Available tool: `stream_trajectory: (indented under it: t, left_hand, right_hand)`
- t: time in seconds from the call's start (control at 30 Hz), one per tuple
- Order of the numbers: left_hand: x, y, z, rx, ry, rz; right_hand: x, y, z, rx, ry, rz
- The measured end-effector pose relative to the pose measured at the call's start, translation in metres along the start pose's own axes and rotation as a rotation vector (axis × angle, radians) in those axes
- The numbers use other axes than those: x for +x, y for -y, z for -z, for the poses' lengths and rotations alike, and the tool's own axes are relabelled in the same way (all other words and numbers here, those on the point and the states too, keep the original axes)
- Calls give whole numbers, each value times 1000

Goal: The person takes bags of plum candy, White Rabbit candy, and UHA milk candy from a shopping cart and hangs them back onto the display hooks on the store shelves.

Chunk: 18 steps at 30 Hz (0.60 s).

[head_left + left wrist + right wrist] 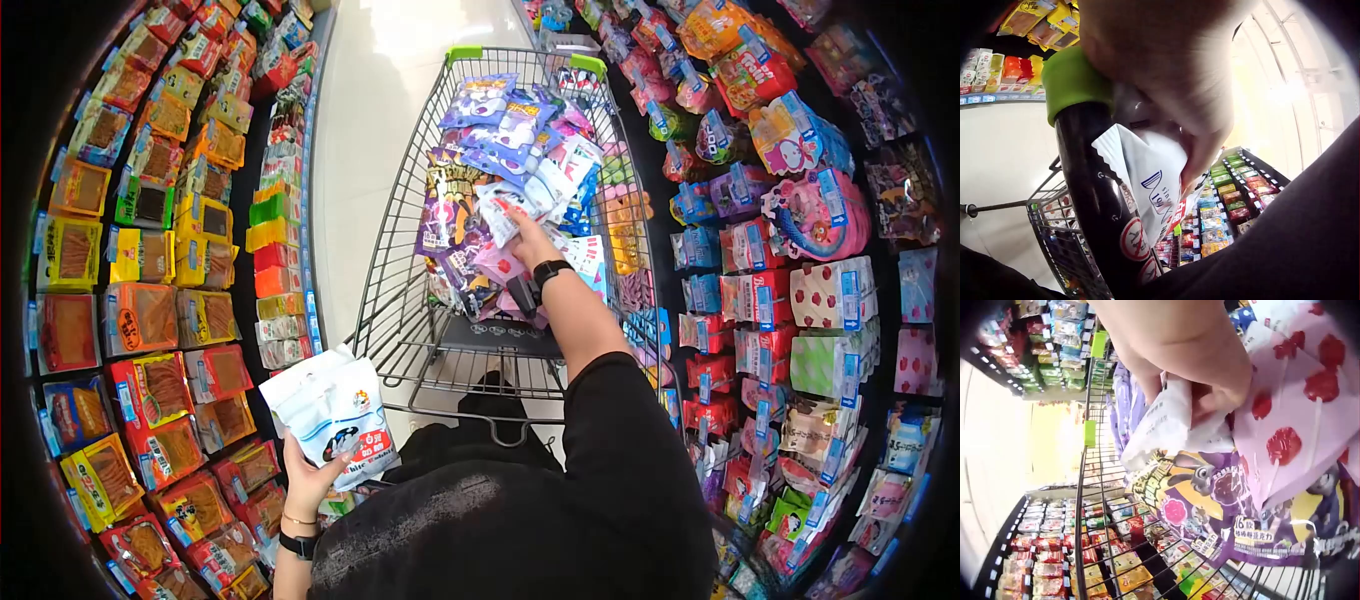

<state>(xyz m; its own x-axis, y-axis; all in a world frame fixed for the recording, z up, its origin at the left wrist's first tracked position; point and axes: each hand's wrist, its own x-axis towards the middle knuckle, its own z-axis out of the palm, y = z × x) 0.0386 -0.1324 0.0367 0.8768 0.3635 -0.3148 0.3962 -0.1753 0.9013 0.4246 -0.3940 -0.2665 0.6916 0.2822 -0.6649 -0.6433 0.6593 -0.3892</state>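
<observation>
My left hand holds white candy bags with "White Rabbit" lettering by their lower edge, thumb across the front; another white bag shows behind the front one. In the left wrist view these bags are right beside the cart's black handle. Reaching into the shopping cart, my right hand grips a white bag on top of the pile. The right wrist view shows this white bag pinched between thumb and fingers, above a purple cartoon bag and beside a pink lollipop-print bag.
Purple snack bags fill the cart's far part. Shelves of packaged snacks line the left side, and racks of hanging candy bags line the right. Pale floor runs along the cart's left side.
</observation>
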Motion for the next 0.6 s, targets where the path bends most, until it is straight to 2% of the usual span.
stream_trajectory:
  t: [0.1,0.17,0.23,0.27,0.37,0.43,0.5,0.57,0.6]
  left_hand:
    - [2,-4,-1,-7,18,-26]
    - [5,-7,-1,-21,65,-88]
    - [6,-9,0,24,55,-112]
    - [8,3,1,-67,47,-134]
    - [14,9,13,33,69,-222]
    - [19,8,17,-145,110,-247]
    - [20,6,23,-556,172,-79]
    - [24,1,31,-698,247,-57]
    - [27,1,33,-735,267,-102]
  right_hand:
    - [-24,-12,-9,-74,32,-36]
    - [-68,-8,-31,-279,119,-195]
    - [-102,-5,-48,-291,237,-362]
    - [-145,3,-74,-381,307,-299]
    - [-230,22,-122,-447,548,-297]
    - [-275,24,-145,-518,717,-232]
    - [-326,11,-171,-515,911,-107]
    - [-376,-10,-191,-620,901,-14]
    - [-388,-24,-192,-718,828,41]
